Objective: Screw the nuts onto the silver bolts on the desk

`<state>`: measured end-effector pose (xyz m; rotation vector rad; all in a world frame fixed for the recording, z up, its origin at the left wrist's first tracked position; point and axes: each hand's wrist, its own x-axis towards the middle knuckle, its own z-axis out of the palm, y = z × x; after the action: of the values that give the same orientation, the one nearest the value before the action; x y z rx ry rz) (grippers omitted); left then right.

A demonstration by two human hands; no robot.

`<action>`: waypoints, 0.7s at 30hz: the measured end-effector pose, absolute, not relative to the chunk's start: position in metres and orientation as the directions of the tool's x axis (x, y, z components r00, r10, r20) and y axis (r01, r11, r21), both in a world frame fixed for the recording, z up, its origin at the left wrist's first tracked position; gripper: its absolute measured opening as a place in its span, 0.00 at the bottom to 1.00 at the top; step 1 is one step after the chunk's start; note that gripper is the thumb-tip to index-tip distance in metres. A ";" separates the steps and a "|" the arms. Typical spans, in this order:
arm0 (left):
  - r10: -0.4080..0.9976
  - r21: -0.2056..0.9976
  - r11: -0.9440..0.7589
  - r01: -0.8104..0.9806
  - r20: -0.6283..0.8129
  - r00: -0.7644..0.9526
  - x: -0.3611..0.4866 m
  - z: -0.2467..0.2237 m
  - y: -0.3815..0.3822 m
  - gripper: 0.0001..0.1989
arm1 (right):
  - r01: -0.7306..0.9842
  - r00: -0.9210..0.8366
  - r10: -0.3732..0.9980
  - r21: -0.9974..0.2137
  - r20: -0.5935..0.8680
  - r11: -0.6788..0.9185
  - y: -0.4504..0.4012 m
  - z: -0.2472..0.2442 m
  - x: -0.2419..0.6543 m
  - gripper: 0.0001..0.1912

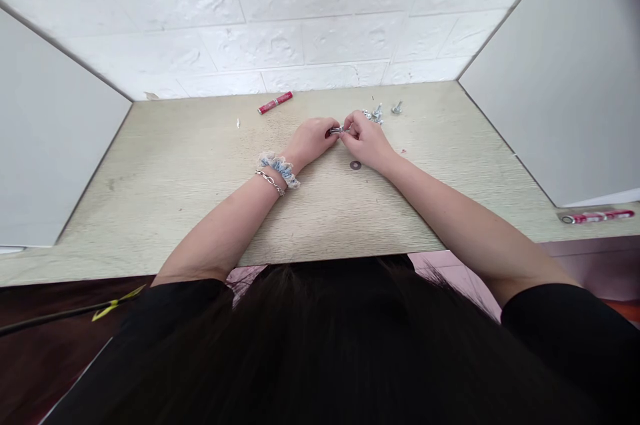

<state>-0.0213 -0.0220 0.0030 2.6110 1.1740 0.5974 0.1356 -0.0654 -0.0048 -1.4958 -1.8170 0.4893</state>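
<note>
Over the back half of the wooden table, my two hands meet at a small silver metal bolt (336, 131). My left hand (313, 139) is closed on its left end, with a scrunchie and a chain bracelet on the wrist. Fingertips of my right hand (367, 140) pinch the other end. Just behind my right hand lie several silver bolts (377, 111), partly hidden by it. One more bolt (397, 107) sits apart to their right. A dark flat washer (355, 165) rests on the table below my right hand.
A red tube (275, 103) lies near the white brick wall (270, 5). Another red tube (597, 217) is at the right front edge of the table (190, 205). Grey panels stand at the left (55, 131) and right (560, 78).
</note>
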 end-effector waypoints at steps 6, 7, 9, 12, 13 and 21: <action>0.763 0.354 -0.646 0.677 0.264 0.590 -0.021 0.002 -0.021 0.12 | 0.686 -0.086 0.947 -0.670 0.311 0.282 -0.063 -0.009 0.138 0.09; 0.762 0.353 -0.648 0.676 0.266 0.591 -0.021 0.002 -0.021 0.13 | 0.688 -0.087 0.947 -0.669 0.308 0.281 -0.063 -0.009 0.138 0.10; 0.751 0.342 -0.659 0.669 0.270 0.602 -0.021 0.001 -0.021 0.13 | 0.697 -0.088 0.950 -0.663 0.299 0.273 -0.062 -0.008 0.138 0.09; 0.730 0.303 -0.683 0.664 0.258 0.633 -0.021 0.000 -0.020 0.13 | 0.721 -0.079 0.958 -0.647 0.277 0.247 -0.062 -0.006 0.137 0.03; 0.725 0.291 -0.689 0.664 0.252 0.641 -0.021 -0.001 -0.020 0.13 | 0.728 -0.076 0.960 -0.643 0.271 0.239 -0.062 -0.005 0.137 0.04; 0.731 0.304 -0.681 0.667 0.226 0.644 -0.021 0.000 -0.020 0.14 | 0.704 -0.079 0.959 -0.666 0.273 0.248 -0.064 -0.005 0.136 0.06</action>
<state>-0.0211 -0.0197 -0.0005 2.6694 1.1483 0.4944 0.1363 -0.0643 -0.0053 -1.5184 -1.8464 0.4806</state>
